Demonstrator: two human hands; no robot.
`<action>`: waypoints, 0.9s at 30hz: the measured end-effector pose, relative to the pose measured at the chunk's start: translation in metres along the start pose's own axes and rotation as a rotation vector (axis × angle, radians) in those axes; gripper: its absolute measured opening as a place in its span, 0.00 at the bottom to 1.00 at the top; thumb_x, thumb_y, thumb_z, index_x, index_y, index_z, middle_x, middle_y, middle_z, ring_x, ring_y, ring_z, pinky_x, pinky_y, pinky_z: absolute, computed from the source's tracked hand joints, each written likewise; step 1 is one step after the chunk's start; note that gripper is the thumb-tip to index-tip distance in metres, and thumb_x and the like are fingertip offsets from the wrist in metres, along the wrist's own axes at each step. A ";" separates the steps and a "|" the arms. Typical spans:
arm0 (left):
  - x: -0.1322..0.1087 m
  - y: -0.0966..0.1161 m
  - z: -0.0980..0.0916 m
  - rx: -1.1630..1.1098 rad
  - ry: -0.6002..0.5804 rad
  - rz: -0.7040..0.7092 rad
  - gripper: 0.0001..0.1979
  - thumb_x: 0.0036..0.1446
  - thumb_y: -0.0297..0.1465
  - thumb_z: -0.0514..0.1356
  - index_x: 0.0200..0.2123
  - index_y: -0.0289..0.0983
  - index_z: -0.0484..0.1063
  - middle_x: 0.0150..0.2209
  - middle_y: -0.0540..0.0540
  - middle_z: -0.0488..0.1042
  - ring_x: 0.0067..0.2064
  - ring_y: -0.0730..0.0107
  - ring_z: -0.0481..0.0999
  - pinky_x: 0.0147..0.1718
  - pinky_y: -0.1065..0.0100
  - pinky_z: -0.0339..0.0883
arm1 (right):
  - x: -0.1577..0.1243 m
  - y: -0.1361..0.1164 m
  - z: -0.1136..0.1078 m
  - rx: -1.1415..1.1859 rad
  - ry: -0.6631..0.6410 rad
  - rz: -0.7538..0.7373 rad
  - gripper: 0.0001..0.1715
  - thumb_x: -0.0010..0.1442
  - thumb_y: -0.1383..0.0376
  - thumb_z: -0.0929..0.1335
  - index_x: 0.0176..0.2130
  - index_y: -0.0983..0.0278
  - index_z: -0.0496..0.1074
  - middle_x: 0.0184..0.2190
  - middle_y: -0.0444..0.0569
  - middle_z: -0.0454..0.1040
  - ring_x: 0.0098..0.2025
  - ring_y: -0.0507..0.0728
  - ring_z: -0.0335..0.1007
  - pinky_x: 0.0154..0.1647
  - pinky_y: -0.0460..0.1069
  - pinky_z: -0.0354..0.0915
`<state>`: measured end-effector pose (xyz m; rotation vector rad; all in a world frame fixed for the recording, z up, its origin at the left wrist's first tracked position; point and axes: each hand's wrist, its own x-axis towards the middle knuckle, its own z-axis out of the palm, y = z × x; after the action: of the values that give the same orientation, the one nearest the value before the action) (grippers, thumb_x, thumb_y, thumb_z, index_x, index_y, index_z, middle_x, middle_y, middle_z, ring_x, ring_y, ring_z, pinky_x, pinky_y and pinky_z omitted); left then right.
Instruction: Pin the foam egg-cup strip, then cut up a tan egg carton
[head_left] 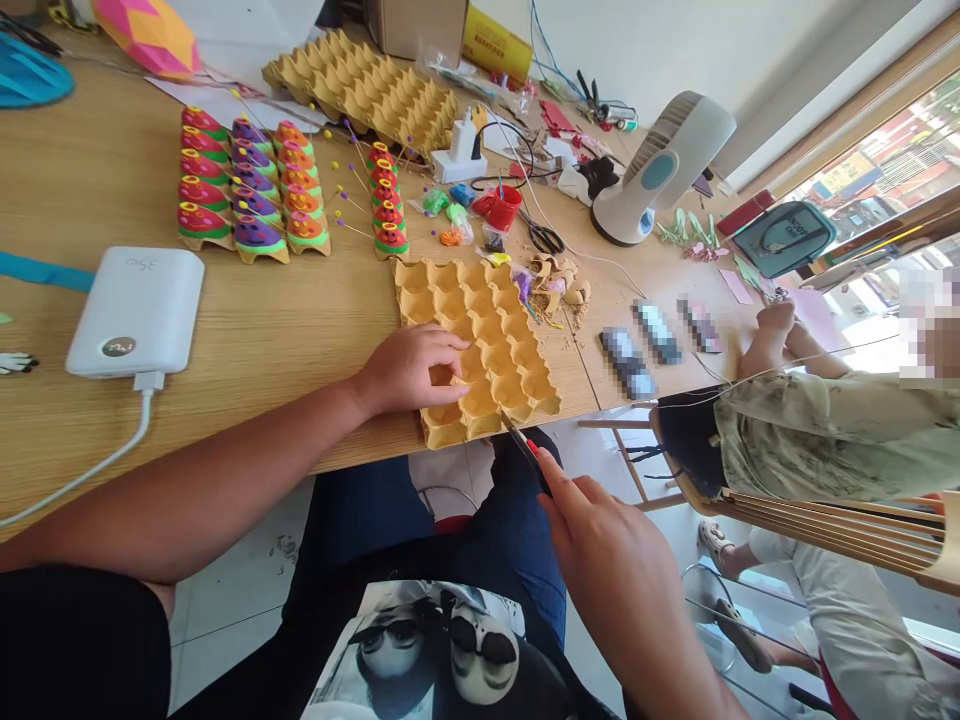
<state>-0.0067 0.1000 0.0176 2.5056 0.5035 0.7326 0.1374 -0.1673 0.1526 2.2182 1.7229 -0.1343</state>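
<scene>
A yellow-brown cardboard egg tray (491,330) lies at the table's front edge, its near corner jutting over my lap. My left hand (420,368) grips the tray's left side, thumb and fingers curled over its cups. In my right hand (600,530) is a pair of scissors (520,438) with a red and black handle. Their blades touch the tray's near edge; my fingers hide most of the handle. Behind the tray stands a row of painted red and green egg-cup figures (390,205). More painted rows, including purple ones (259,190), stand farther left.
A second egg tray (360,90) lies at the back. Cardboard scraps (559,285), black scissors (544,237), a red cup (501,207) and a fan (660,165) are beyond. A white power bank (136,312) sits left. Another person (832,430) sits right.
</scene>
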 end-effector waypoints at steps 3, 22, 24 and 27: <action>0.000 0.000 0.000 0.000 -0.002 -0.003 0.13 0.55 0.44 0.66 0.28 0.40 0.78 0.54 0.45 0.81 0.51 0.54 0.80 0.52 0.55 0.71 | 0.000 0.001 0.001 0.010 0.025 -0.004 0.30 0.72 0.64 0.67 0.70 0.54 0.65 0.32 0.43 0.78 0.30 0.55 0.77 0.27 0.51 0.59; -0.001 0.000 -0.001 0.022 -0.018 0.017 0.14 0.57 0.44 0.64 0.30 0.40 0.78 0.54 0.43 0.81 0.52 0.55 0.80 0.51 0.56 0.71 | -0.007 0.002 0.010 0.016 0.077 -0.020 0.33 0.69 0.67 0.69 0.70 0.55 0.64 0.30 0.41 0.75 0.28 0.54 0.76 0.26 0.52 0.56; -0.001 0.000 0.000 0.023 -0.023 0.016 0.15 0.58 0.45 0.64 0.30 0.40 0.79 0.54 0.43 0.81 0.52 0.56 0.80 0.51 0.57 0.71 | -0.009 0.001 0.008 0.015 0.064 -0.015 0.34 0.70 0.67 0.68 0.71 0.55 0.63 0.31 0.41 0.76 0.29 0.54 0.76 0.27 0.51 0.56; -0.001 -0.001 -0.001 0.027 -0.036 0.014 0.15 0.58 0.45 0.64 0.30 0.41 0.79 0.54 0.43 0.81 0.53 0.57 0.80 0.52 0.58 0.70 | -0.013 0.001 0.007 0.016 0.053 -0.007 0.36 0.70 0.68 0.68 0.72 0.54 0.60 0.32 0.42 0.76 0.30 0.54 0.75 0.28 0.51 0.57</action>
<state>-0.0079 0.1003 0.0175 2.5455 0.4866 0.6892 0.1359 -0.1819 0.1498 2.2468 1.7631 -0.0921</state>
